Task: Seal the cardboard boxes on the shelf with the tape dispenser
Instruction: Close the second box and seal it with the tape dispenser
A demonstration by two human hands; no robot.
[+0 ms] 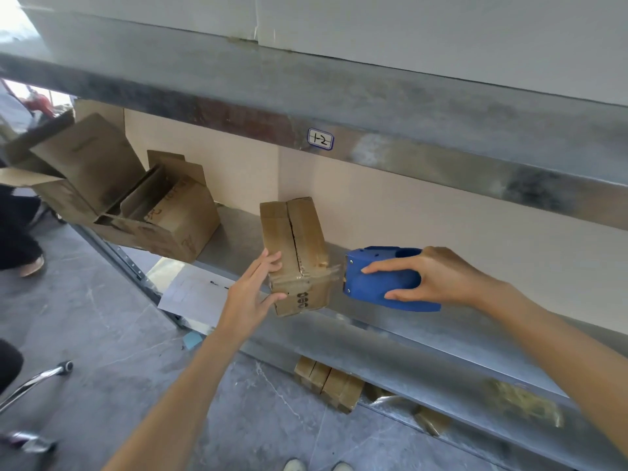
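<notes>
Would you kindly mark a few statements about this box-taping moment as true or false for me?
1. The right hand grips a blue tape dispenser. True.
2. The tape dispenser is to the left of the small box. False: it is to the box's right.
3. A strip of clear tape runs from the dispenser to the small box. True.
4. The left hand hangs free of the box. False: it holds the small box's left side.
5. The larger boxes at the shelf's left end are sealed. False: their flaps stand open.
</notes>
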